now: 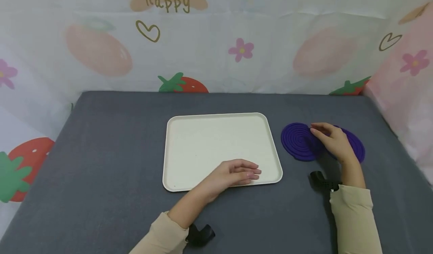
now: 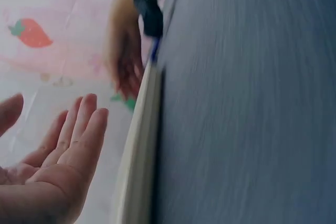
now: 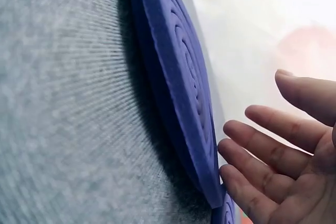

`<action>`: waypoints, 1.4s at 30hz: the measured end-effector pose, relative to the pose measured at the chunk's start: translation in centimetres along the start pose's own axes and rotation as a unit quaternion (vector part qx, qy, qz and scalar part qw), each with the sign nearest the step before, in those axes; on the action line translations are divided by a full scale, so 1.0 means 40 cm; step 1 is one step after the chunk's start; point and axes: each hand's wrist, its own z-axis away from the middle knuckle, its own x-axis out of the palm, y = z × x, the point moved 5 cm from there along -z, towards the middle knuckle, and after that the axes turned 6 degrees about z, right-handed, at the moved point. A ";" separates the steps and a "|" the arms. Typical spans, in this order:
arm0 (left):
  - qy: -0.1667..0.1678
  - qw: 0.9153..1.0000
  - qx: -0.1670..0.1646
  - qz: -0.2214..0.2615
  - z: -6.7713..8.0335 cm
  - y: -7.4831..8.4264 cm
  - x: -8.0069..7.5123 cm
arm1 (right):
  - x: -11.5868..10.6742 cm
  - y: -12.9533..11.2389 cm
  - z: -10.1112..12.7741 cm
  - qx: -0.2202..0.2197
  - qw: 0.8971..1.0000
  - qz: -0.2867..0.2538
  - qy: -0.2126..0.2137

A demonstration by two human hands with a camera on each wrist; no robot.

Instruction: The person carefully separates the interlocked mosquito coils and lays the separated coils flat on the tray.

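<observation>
1. bare left hand (image 1: 233,172): straight, relaxed fingers (image 2: 89,140), close together; thumb (image 2: 8,114) held apart.
2. cream-fabric-sleeved left forearm (image 1: 160,237): slanting forward and rightward.
3. bare right hand (image 1: 333,141): fingers (image 3: 273,148) gently bent, slightly spread; thumb separate.
4. cream-fabric-sleeved right forearm (image 1: 353,218): pointing nearly straight forward, the hand angled leftward.

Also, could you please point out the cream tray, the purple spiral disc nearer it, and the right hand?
Cream tray (image 1: 211,145): head view, bare middle.
Purple spiral disc (image 1: 301,140): head view, spiral's centre.
Right hand (image 1: 333,139): head view, back of the hand.
</observation>
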 end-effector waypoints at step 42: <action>0.037 0.963 -0.009 0.268 -0.234 -0.109 0.198 | -0.003 0.054 -0.003 -0.012 0.994 -0.086 0.071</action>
